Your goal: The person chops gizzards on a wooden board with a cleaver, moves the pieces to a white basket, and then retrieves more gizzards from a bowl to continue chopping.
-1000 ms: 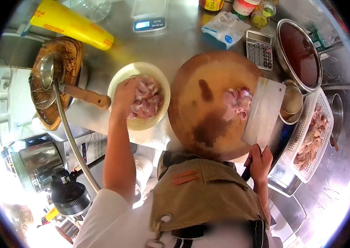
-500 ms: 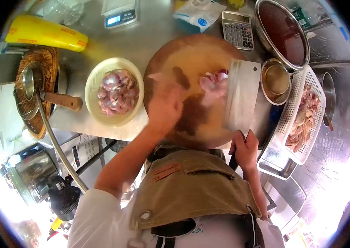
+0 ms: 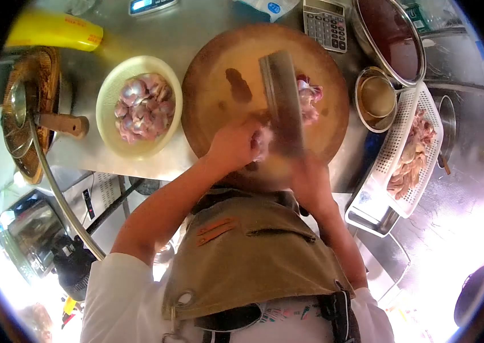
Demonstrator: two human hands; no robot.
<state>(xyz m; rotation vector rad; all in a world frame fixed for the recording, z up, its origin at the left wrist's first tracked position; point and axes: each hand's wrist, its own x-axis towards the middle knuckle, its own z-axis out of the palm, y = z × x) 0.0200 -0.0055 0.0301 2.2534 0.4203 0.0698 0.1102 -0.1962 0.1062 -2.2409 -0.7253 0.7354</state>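
Note:
A round wooden chopping board (image 3: 210, 68) lies in front of me, with dark wet patches on its face. My left hand (image 3: 233, 144) is closed around a small raw gizzard (image 3: 263, 142) low on the board. My right hand (image 3: 310, 178), smeared by motion, grips a broad cleaver (image 3: 283, 94). The blade stands tilted over the middle of the board, just right of the gizzard, its handle hidden by the hand. Several pieces of raw gizzard (image 3: 309, 103) lie behind the blade on the right. Left of the board, a pale yellow basket (image 3: 105, 117) holds many more gizzards.
A white perforated basket (image 3: 387, 151) of raw meat stands at the right, beside a small steel bowl (image 3: 363, 111) and a large steel pot of dark red liquid (image 3: 387, 34). A calculator (image 3: 326, 26) and a scale (image 3: 147, 6) lie behind. A ladle (image 3: 19, 103) rests at far left.
My right hand has brought the cleaver left and over the board's middle. My left hand has moved slightly right and down and now holds a gizzard. The view has shifted a little.

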